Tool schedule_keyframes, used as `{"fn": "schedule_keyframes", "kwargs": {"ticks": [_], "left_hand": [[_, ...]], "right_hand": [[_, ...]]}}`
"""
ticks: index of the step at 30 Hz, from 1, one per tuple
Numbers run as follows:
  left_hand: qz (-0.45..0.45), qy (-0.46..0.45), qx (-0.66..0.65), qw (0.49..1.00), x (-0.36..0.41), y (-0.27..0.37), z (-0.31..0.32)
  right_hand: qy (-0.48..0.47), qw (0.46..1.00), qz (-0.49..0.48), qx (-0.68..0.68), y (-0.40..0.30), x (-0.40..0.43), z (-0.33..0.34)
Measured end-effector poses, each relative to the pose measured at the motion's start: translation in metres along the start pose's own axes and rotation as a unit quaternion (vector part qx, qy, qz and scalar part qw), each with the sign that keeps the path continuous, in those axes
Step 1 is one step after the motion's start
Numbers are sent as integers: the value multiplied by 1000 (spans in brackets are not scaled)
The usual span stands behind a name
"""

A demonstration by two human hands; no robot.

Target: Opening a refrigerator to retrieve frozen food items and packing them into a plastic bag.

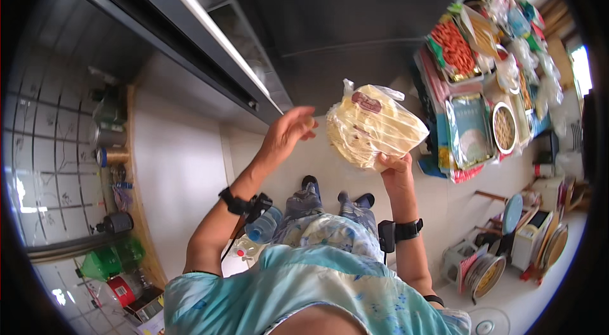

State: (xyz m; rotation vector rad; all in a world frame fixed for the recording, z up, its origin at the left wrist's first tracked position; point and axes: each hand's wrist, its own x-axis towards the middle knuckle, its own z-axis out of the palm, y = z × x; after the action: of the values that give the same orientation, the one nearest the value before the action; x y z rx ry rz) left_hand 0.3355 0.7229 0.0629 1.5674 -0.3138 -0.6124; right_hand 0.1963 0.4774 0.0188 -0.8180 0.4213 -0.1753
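My right hand (396, 166) grips the lower edge of a clear plastic bag of pale yellow food (378, 128), which looks like flat rounds or sheets and bears a dark red label. The bag's knotted or gathered ends stick up at its top. My left hand (290, 130) is raised to the left of the bag, apart from it, with its fingers bent and slightly blurred; no held thing shows in it. Just beyond my left hand is the edge of a partly open refrigerator door (190, 40) with a long dark handle recess.
A crowded table at the right holds a tray of red food (454, 47), a bowl (504, 128) and several plastic bags. Stools and a round basket (485, 278) stand at the lower right. Bottles, among them a green one (100, 263), line the tiled wall at the left.
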Motion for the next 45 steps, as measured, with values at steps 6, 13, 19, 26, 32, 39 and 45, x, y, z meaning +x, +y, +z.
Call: {"fn": "schedule_keyframes", "kwargs": {"ticks": [6,13,19,26,32,39,45], "left_hand": [[-96,-154,-82,980,63,7,130],[-51,-248,-96,963,97,-3,266],[9,-324,23,946,114,9,377],[165,-399,218,875,139,18,463],[208,-484,242,815,170,18,519],[231,-572,304,726,210,-10,574],[42,-564,237,790,223,-8,637]], "right_hand": [[36,999,-25,26,-38,-35,-81],[123,991,-45,32,-73,-71,-188],[352,926,-74,-117,-118,-104,-258],[295,803,-305,-418,-202,-94,-229],[419,752,-286,-421,-237,-92,-267],[538,754,-209,-313,-280,-121,-314],[541,802,-208,-146,-256,-113,-366]]}}
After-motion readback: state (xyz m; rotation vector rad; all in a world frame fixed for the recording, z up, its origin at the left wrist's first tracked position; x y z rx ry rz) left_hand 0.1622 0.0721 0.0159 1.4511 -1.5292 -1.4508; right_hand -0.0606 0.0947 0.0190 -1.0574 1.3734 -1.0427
